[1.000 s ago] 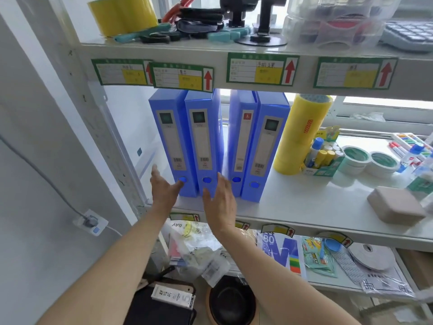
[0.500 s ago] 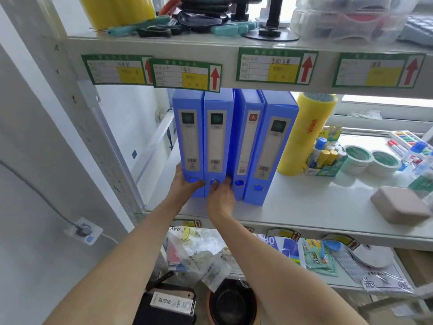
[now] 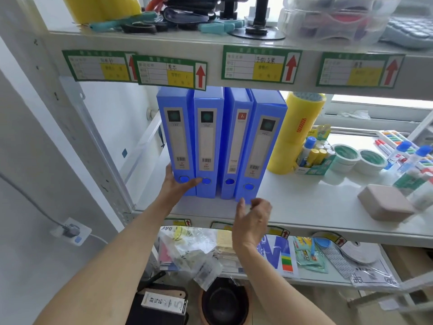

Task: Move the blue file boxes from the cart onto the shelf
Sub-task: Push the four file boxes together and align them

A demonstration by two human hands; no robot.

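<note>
Left hand (image 3: 176,184) flat against leftmost file boxes (image 3: 219,146), right hand (image 3: 254,215) loosely open, empty. Four standing on shelf (image 3: 304,207); cart unseen.

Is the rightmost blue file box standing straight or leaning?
Leaning. The rightmost blue file box tilts, its top toward the yellow tape stack, its base near the third box.

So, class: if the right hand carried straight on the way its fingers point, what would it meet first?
Most likely the rightmost blue file box. The right hand hovers just in front of its bottom corner, fingers aimed up and into the shelf. Depth is hard to judge.
</note>
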